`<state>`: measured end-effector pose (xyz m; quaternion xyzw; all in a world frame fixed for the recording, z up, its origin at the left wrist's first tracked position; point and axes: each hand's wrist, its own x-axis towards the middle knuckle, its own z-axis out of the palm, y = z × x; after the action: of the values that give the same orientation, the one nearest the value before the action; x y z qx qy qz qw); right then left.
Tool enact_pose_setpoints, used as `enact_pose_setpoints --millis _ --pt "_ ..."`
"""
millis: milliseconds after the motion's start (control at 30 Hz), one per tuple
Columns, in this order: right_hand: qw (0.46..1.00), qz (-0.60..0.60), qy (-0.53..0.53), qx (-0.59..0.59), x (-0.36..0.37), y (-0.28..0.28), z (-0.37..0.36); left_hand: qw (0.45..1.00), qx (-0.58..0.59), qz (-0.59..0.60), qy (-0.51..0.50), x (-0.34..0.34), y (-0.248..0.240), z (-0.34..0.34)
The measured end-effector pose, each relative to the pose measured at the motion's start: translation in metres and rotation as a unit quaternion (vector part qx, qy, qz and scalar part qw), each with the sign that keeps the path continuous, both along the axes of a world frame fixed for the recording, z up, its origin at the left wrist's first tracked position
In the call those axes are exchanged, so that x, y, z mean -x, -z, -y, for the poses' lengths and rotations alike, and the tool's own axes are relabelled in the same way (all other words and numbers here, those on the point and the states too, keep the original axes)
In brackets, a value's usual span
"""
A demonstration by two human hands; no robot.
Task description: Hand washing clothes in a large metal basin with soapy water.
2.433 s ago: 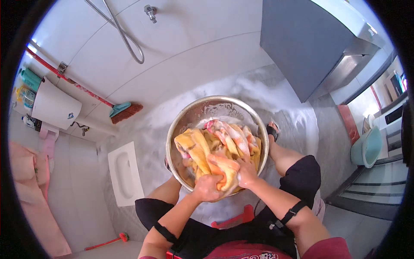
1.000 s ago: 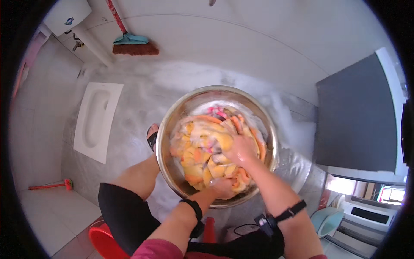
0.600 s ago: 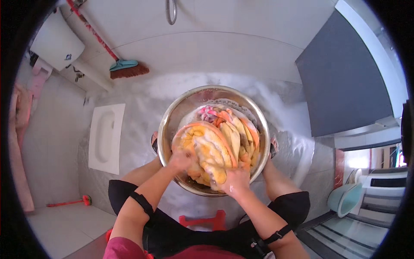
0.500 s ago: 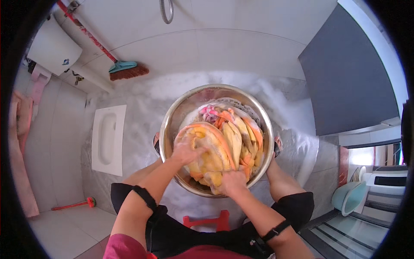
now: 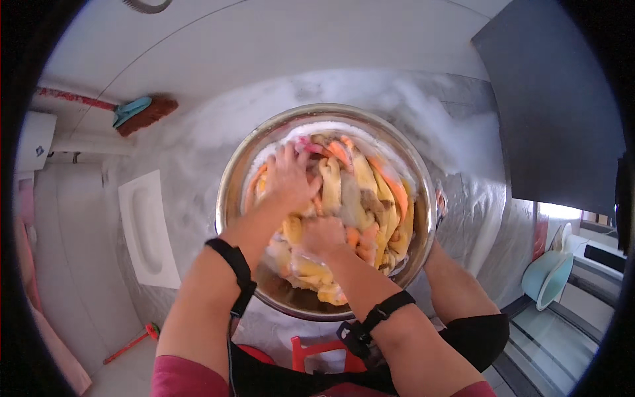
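A wide metal basin (image 5: 228,218) stands between my legs, with a heap of wet yellow and orange cloth (image 5: 362,192) in it and white suds along its inner wall. My left hand (image 5: 289,177) lies on the left part of the heap, fingers spread and pointing away from me. Close to it is a pink piece of cloth (image 5: 311,145) at the far side. Nearer the middle, my right hand (image 5: 324,237) is closed in a fist on the yellow cloth, its fingertips hidden in the folds.
Suds cover parts of the grey floor (image 5: 198,198). A squat toilet (image 5: 147,225) lies to the left, a broom (image 5: 149,114) leans beyond it. A red stool (image 5: 324,351) is below me. On the right are a dark panel (image 5: 555,112) and a light-blue basin (image 5: 549,278).
My left hand has moved away from me across the cloth and spread its fingers. My right fist has shifted up and left. The view has tilted and come closer to the basin.
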<state>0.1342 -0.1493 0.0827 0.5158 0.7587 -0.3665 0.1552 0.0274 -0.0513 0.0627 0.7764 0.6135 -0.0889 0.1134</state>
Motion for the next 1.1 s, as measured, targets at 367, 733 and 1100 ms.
enact_pose_setpoints --millis 367,733,1100 --pt "0.976 -0.13 0.125 -0.126 0.003 0.014 0.017 0.935 0.292 0.202 -0.007 -0.004 0.052 -0.095" --pt "0.983 -0.094 0.11 -0.113 0.008 -0.008 0.011 0.97 0.08 0.201 -0.11 0.019 0.037 -0.012" --pt "0.937 -0.051 0.126 -0.322 -0.011 -0.025 0.12 0.984 0.004 0.169 0.056 0.013 -0.144 0.191"
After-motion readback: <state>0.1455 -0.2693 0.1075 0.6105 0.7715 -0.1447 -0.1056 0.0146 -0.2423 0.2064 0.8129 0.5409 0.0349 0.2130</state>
